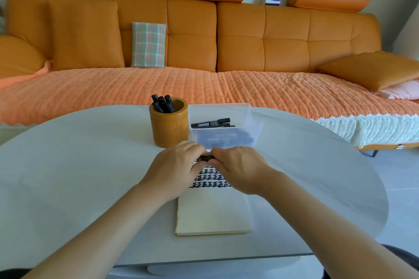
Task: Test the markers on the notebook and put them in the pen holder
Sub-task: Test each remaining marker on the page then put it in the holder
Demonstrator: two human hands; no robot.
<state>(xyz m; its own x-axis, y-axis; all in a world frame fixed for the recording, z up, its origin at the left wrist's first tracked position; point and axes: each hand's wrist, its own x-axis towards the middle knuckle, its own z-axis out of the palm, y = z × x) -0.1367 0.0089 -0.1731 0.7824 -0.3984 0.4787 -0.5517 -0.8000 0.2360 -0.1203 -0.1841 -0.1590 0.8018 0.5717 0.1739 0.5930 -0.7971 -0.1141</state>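
Notebook page: rows of the handwritten black character 正, repeated, partly covered by both hands. Marker in clear box: white print along barrel, too small to read.

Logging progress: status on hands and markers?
Both hands, left and right, grip one marker over notebook. Several in pen holder. Nothing blocking.

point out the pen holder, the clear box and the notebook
pen holder (170,128), head view, front of its wall
clear box (254,118), head view, right wall
notebook (213,213), head view, blank lower page
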